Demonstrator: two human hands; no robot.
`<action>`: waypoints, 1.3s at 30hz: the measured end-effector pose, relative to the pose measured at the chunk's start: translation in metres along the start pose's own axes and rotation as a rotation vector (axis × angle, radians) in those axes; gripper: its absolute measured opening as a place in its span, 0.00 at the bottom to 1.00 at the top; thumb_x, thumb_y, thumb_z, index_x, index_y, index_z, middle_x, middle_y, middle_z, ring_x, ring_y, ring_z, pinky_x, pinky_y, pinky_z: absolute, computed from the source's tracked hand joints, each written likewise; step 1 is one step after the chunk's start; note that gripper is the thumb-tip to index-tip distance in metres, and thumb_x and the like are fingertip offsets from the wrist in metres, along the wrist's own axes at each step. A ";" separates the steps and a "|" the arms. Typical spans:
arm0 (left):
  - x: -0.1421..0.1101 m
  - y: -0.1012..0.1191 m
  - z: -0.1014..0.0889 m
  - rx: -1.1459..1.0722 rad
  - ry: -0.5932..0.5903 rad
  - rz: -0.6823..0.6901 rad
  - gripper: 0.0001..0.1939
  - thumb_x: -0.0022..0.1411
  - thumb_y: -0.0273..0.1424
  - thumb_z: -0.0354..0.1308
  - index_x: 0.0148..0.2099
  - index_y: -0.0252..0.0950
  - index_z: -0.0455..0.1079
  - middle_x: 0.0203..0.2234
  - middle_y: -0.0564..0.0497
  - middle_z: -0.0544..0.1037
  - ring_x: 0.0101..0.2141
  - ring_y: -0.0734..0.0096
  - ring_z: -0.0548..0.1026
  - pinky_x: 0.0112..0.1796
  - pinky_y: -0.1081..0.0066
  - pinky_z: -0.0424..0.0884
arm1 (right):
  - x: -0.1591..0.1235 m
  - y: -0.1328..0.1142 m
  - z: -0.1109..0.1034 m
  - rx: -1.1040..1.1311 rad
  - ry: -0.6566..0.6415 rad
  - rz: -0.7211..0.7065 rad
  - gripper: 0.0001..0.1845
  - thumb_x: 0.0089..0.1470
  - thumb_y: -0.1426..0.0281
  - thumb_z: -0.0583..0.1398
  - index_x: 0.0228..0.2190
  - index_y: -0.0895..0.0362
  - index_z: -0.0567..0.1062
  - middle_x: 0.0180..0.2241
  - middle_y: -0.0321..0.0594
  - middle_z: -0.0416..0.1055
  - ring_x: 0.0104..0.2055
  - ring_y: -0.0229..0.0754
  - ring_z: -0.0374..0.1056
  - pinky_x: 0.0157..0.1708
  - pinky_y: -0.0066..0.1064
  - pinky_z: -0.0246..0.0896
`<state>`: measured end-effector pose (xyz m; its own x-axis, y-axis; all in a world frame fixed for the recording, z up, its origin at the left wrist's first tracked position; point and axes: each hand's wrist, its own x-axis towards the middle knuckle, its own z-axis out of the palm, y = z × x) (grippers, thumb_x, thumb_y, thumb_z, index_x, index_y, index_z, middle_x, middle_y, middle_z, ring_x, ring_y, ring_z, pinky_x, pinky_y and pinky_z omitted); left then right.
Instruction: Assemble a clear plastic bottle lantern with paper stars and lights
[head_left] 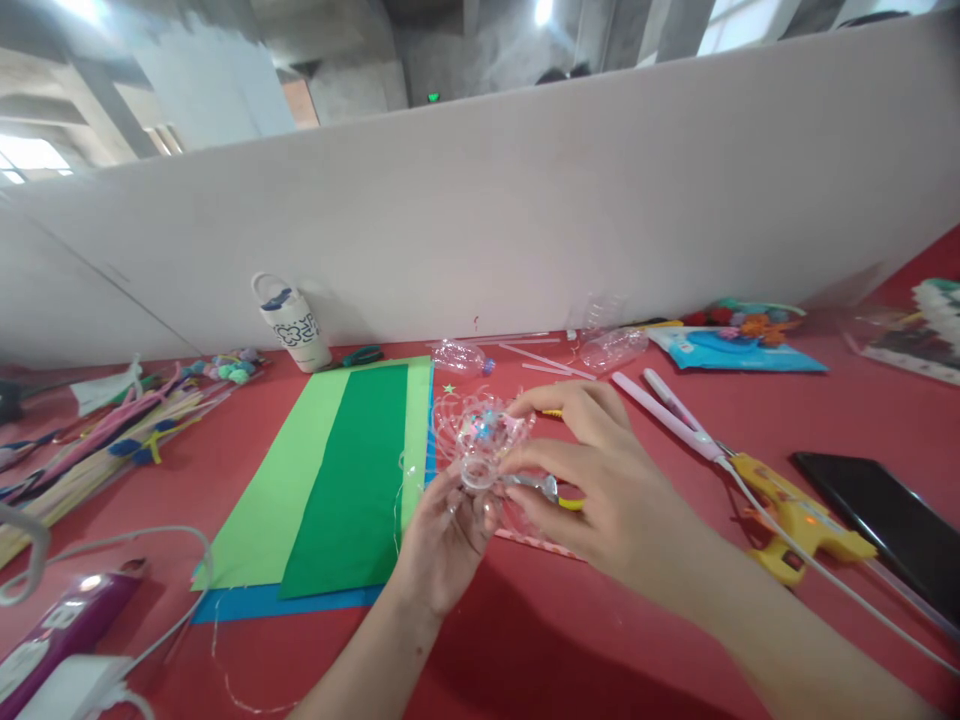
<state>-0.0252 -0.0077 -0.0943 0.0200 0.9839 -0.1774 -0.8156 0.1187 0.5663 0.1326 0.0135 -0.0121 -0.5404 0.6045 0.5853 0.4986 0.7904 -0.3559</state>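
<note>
My left hand is closed from below around a clear cut plastic bottle top, its round neck facing me. Curled clear strips fan out beyond the neck, with small blue and pink stars among them. From the right, my right hand reaches to the same piece, its thumb and fingertips bent against the side. Exactly what those fingertips pinch is partly hidden. Behind the hands, a yellow-handled tool shows in part on the red table.
Green sheets lie left of my hands. A yellow glue gun, a pink straightener and a black phone lie right. Clear bottles and a white tumbler are near the white partition. White cables cross both sides.
</note>
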 end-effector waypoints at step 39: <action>-0.001 0.002 0.008 0.221 -0.014 -0.007 0.07 0.53 0.31 0.61 0.34 0.33 0.73 0.21 0.51 0.76 0.20 0.73 0.71 0.19 0.75 0.64 | 0.001 0.007 0.002 -0.077 -0.145 -0.015 0.08 0.52 0.76 0.58 0.25 0.55 0.76 0.52 0.41 0.64 0.57 0.48 0.51 0.54 0.49 0.54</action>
<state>-0.0223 -0.0074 -0.0866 0.0345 0.9844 -0.1723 -0.6685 0.1508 0.7282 0.1340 0.0202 -0.0153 -0.6375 0.6050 0.4769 0.5369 0.7929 -0.2881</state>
